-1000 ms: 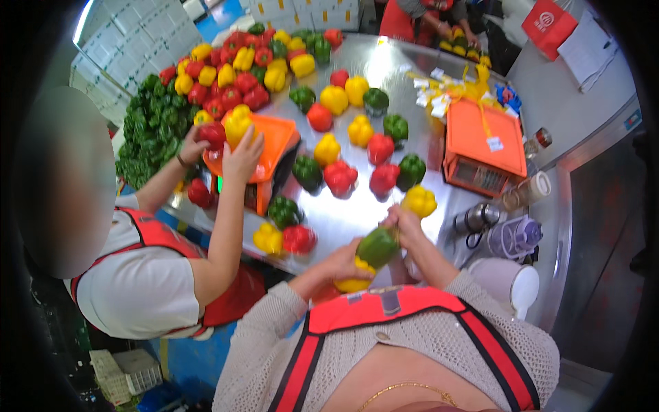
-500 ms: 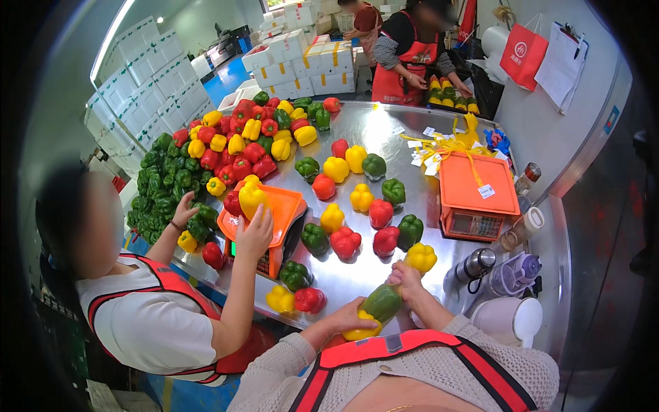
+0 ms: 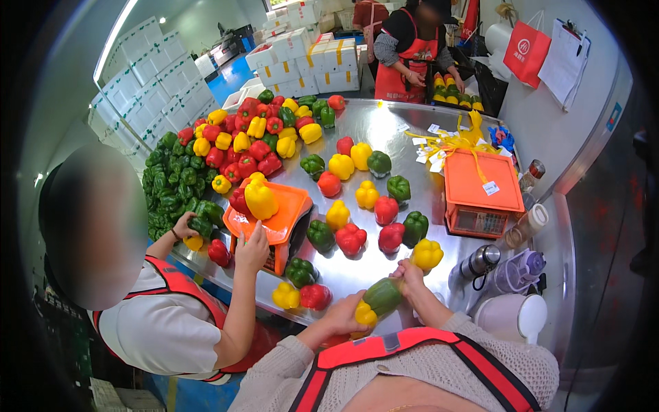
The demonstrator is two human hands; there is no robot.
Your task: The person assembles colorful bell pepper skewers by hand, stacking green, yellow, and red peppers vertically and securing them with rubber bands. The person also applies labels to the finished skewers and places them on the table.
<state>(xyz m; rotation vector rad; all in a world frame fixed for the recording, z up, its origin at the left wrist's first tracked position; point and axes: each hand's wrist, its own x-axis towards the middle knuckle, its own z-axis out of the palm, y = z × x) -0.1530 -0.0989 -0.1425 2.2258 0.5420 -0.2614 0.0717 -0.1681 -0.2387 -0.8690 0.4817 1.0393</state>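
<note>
Together, left hand [image 3: 343, 317], right hand [image 3: 410, 276] gripping green pepper [image 3: 382, 296], yellow pepper [image 3: 365, 314].

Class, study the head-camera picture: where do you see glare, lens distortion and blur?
Head view: glare whitens the steel table near its far edge; fisheye bending curves the table rim and stacked white boxes, with a black vignette at the corners; two faces are blurred out, while the green pepper in the hands stays sharp.

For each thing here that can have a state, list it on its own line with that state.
green pepper: held in both hands, off the table
left hand: gripping the pepper
right hand: gripping the pepper
orange scale near the co-worker: loaded with a yellow pepper
second orange scale: platform bare
steel flask: lying on its side
</note>
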